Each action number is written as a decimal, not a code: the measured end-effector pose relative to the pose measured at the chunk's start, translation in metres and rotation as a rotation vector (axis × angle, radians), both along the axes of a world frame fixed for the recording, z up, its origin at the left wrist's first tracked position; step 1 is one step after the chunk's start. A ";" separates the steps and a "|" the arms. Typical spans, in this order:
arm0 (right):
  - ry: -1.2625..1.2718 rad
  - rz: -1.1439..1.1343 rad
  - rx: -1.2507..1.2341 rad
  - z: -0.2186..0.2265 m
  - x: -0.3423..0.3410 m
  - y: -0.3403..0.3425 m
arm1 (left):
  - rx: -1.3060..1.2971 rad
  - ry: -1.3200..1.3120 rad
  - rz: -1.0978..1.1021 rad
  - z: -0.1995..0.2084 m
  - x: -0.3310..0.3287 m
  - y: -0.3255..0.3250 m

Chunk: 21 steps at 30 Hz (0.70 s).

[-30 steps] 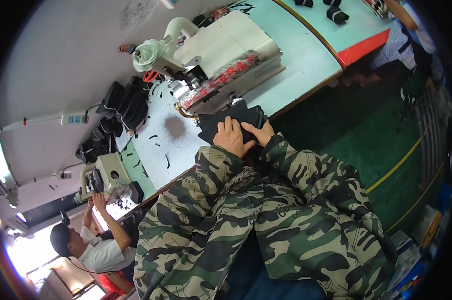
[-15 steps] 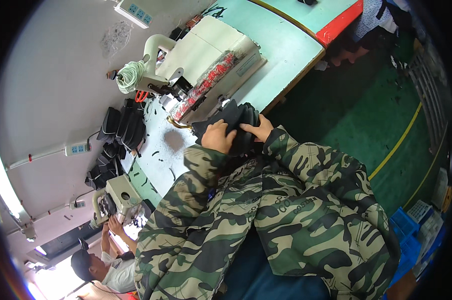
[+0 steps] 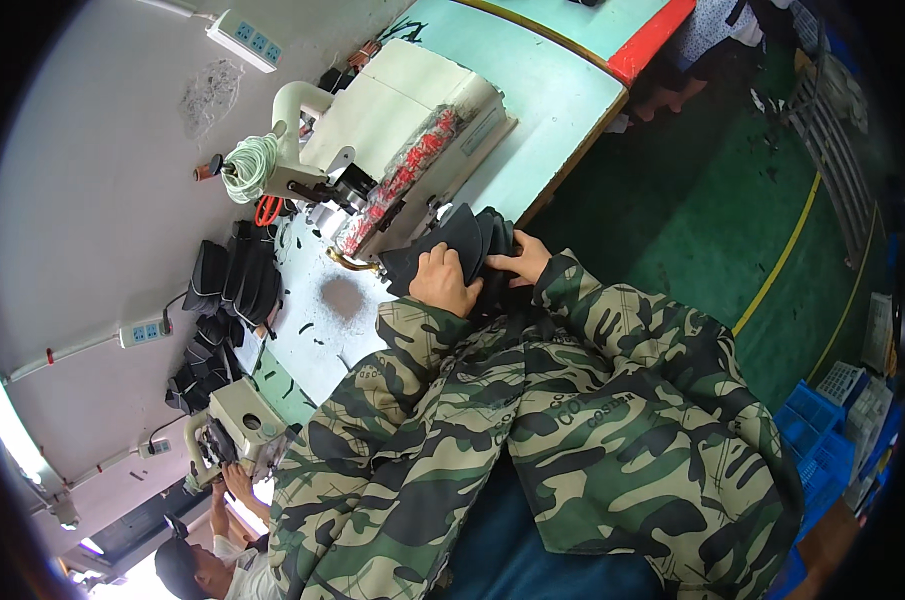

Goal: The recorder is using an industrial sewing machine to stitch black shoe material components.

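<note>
My left hand (image 3: 444, 281) is closed on a black curved fabric piece (image 3: 464, 238), its fingers bent over the near face. Close on its right, my right hand (image 3: 525, 259) grips a bunch of similar black pieces (image 3: 496, 232), with the thumb reaching across toward the left hand. The pieces overlap, so where one ends and another starts is partly hidden. Just beyond them stands a cream sewing machine (image 3: 412, 110) with a strip of red-patterned padding along its side. The bunch is beside the machine's near end.
A second sewing machine (image 3: 240, 425) is at the lower left, where a co-worker's hands (image 3: 234, 485) are at work. Black bundles (image 3: 234, 275) lie along the wall. Dark scraps dot the white tabletop (image 3: 307, 285). Blue crates (image 3: 810, 430) stand on the green floor at right.
My left hand has shifted slightly right, closer to my right hand, and the front black piece shows more of its rounded edge. The whole view has swung a little.
</note>
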State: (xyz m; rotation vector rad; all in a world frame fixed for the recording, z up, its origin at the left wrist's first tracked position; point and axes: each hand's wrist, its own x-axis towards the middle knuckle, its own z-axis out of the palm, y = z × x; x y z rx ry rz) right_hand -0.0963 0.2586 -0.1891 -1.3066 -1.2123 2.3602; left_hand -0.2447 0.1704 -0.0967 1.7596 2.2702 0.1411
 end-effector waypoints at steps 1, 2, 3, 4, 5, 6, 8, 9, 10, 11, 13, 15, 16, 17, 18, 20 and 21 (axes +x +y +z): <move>0.004 0.019 0.017 -0.001 0.000 0.000 | 0.025 -0.010 -0.027 -0.003 -0.005 -0.001; 0.010 0.038 0.033 -0.002 0.001 0.000 | 0.021 -0.006 -0.031 -0.009 -0.011 -0.002; 0.014 0.036 0.024 -0.005 -0.001 0.000 | 0.040 -0.060 -0.031 -0.011 -0.017 -0.003; -0.018 0.024 0.130 -0.009 -0.004 0.000 | 0.058 -0.113 -0.030 -0.014 -0.021 -0.003; -0.051 0.012 0.235 -0.012 -0.005 -0.002 | 0.047 -0.137 -0.009 -0.017 -0.024 -0.002; -0.045 0.009 0.230 -0.011 -0.004 -0.002 | 0.042 -0.131 -0.011 -0.016 -0.023 -0.002; 0.039 0.020 0.267 -0.007 -0.002 -0.004 | 0.024 -0.136 0.001 -0.015 -0.023 -0.003; 0.044 0.017 0.262 -0.004 -0.001 -0.005 | 0.018 -0.132 -0.001 -0.015 -0.022 -0.002; 0.047 -0.010 0.209 -0.002 -0.002 -0.006 | 0.018 -0.113 -0.008 -0.015 -0.021 -0.002; 0.051 -0.036 0.155 -0.001 -0.003 -0.007 | 0.019 -0.096 -0.014 -0.015 -0.021 -0.003; 0.039 -0.051 0.199 -0.010 -0.005 -0.009 | 0.001 -0.097 -0.014 -0.013 -0.020 -0.001; 0.024 -0.060 0.245 -0.006 -0.004 -0.009 | -0.016 -0.102 -0.010 -0.014 -0.020 -0.001; 0.054 -0.017 0.193 0.007 0.000 -0.005 | 0.001 -0.082 -0.020 -0.017 -0.021 -0.002; 0.083 0.025 0.141 0.014 0.001 -0.003 | 0.017 -0.064 -0.029 -0.019 -0.022 -0.002; 0.080 0.017 0.141 0.010 0.002 -0.004 | 0.017 -0.066 -0.037 -0.018 -0.018 0.000; 0.020 -0.011 0.367 -0.007 -0.005 -0.008 | 0.048 0.002 -0.078 -0.016 -0.010 0.002; 0.023 -0.008 0.368 -0.013 -0.008 -0.010 | 0.049 0.004 -0.074 -0.017 -0.010 0.002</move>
